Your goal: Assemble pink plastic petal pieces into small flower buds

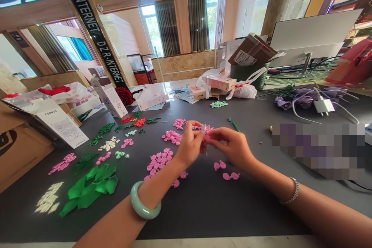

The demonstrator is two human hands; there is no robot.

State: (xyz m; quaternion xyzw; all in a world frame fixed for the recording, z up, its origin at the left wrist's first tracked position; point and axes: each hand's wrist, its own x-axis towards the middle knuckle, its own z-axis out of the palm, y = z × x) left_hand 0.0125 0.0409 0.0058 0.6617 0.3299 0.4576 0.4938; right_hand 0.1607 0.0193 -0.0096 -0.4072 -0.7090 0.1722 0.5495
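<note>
Both hands meet in the middle over the dark table. My left hand (190, 143), with a green bangle at its wrist, is closed in a pinch on a small pink plastic piece (207, 138). My right hand (232, 147) pinches at the same piece from the other side; the fingers hide most of it. Just left of the hands lies a heap of pink petal-like pieces (159, 159), with smaller pink piles (172, 136) behind it. Under the right hand, a few loose pink pieces (231, 176) rest on the table (221, 213).
Green leaf-like pieces (93, 186), cream pieces (109, 144) and red pieces (140, 122) lie in groups at left. White boxes (62, 124) stand behind them. Purple flowers (305, 99), a white charger (324, 105) and a monitor (314, 38) are at right.
</note>
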